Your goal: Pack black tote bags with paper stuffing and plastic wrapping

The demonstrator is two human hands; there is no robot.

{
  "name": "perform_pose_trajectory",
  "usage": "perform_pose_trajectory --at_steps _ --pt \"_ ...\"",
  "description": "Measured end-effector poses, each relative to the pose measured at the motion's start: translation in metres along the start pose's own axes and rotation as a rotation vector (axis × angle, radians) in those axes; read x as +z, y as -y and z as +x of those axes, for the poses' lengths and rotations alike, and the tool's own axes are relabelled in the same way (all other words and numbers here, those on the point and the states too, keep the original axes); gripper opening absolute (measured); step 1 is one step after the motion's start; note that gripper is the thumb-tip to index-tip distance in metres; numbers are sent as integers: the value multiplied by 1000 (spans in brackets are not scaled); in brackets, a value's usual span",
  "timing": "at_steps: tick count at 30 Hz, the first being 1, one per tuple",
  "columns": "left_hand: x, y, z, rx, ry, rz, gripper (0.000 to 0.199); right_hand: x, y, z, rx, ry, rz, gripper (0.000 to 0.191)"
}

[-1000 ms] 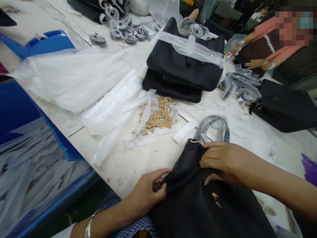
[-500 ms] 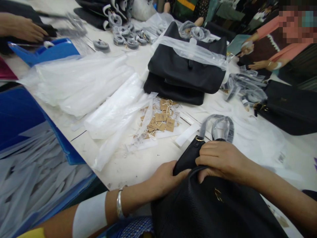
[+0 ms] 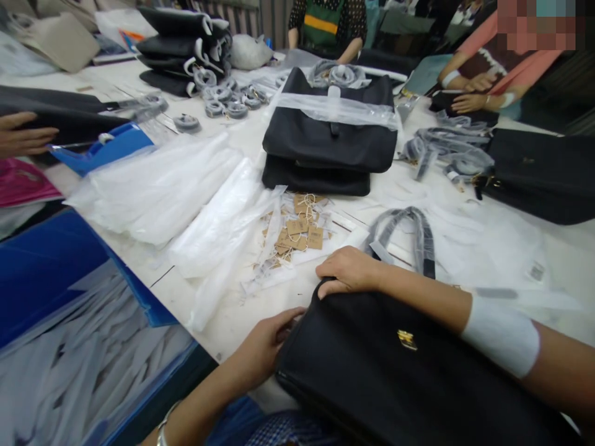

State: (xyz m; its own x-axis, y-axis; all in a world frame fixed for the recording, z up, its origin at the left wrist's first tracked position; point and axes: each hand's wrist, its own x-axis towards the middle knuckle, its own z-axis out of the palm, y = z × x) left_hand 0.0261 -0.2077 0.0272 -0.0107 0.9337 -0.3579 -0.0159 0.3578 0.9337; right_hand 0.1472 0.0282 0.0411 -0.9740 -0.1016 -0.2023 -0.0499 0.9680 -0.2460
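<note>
A black handbag [image 3: 372, 359] with a gold emblem lies before me at the bottom right, its lower part cut off by the picture edge. My right hand [image 3: 348, 272] grips its upper left corner, thumb on the near face and fingers over the edge. At the bag's left side is my left hand [image 3: 264, 344], its thumb stretched up along the edge; its other fingers curl around behind and are partly hidden. Just beyond the bag stand its plastic-wrapped handles [image 3: 423, 238]. Brown paper tags [image 3: 297, 232] with white strings lie in a pile ahead of my hands.
White plastic sheets [image 3: 158, 186] cover the left of the table. Beyond the tags, a black bag [image 3: 325, 139] wears a plastic wrap. Coiled straps [image 3: 227, 102] lie farther back. A blue bin [image 3: 41, 279] of white strips stands at the left. Co-workers' hands are at the far edges.
My right hand has shifted left to the bag's corner, and my left hand has moved down and left. The bag's emblem face has turned more toward me. The view has tilted upward.
</note>
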Motion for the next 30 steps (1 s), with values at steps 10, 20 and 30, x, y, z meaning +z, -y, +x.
perform_pose_trajectory --at_steps 10,20,30 --pt "6 -15 9 149 52 12 26 -27 42 -11 -70 -178 -267 55" --pt "49 18 110 688 -85 361 13 27 43 -24 -118 -575 -229 41" --pt "-11 -4 1 250 -80 78 35 46 47 -13 -20 -341 -221 41"
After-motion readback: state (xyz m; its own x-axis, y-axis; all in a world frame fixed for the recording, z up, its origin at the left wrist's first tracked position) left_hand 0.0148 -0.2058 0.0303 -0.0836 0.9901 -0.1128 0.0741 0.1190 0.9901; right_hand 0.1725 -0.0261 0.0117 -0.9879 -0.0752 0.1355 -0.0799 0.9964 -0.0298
